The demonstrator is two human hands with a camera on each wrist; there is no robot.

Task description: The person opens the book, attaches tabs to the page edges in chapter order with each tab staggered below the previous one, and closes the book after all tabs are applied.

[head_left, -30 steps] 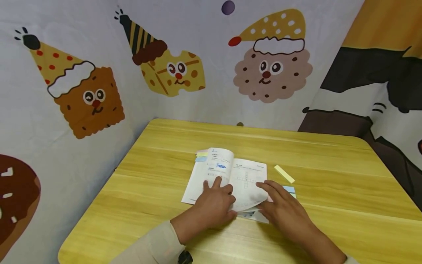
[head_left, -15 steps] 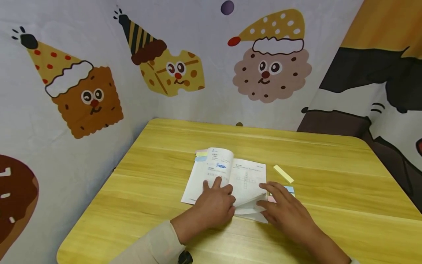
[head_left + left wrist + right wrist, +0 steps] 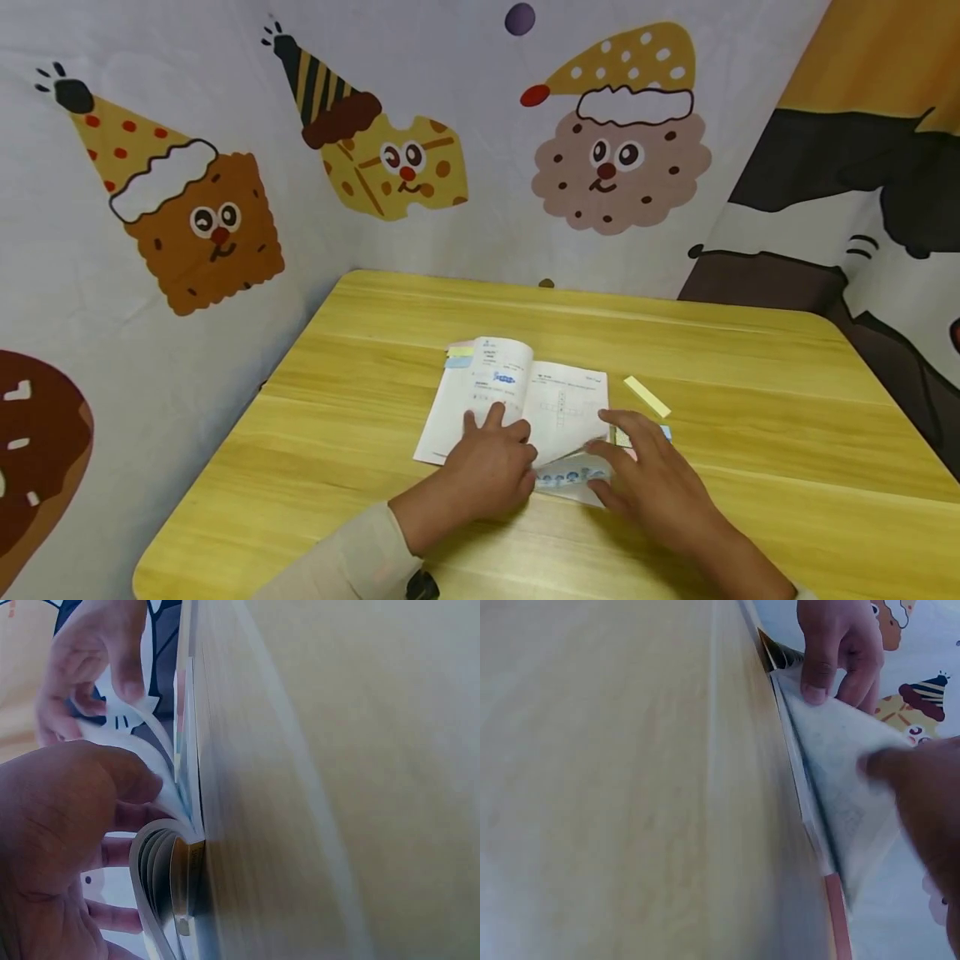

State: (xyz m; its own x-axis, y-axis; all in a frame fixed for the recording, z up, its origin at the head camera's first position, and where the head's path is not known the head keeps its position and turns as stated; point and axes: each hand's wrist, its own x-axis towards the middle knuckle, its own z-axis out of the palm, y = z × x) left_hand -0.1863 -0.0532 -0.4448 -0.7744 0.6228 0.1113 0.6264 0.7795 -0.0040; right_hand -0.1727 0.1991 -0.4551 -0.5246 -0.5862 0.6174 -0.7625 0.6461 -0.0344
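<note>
An open book (image 3: 562,379) lies on the table, its right page printed with a cross-shaped grid. My left hand (image 3: 491,458) presses its left page with spread fingers, the thumb by the fold. At the book's lower right corner, my right hand (image 3: 663,483) holds lifted pages between thumb and fingers. Under the raised corner shows a page with a row of blue pictures (image 3: 562,477). In the left wrist view, the pages under my left hand (image 3: 60,840) curve up from the spine. Coloured sticky tabs (image 3: 459,354) stick out along the left edge; others (image 3: 622,437) are partly hidden by my right fingers.
A loose pale yellow strip (image 3: 647,396) lies on the wooden table (image 3: 360,375) to the right of the book. Behind the table hangs a cloth (image 3: 495,242) printed with cartoon food. A dark watch-like object (image 3: 422,585) is at my left cuff.
The right page's lower corner has been lifted and folded back by my right hand, exposing the row of blue pictures beneath. My left hand has stayed in place.
</note>
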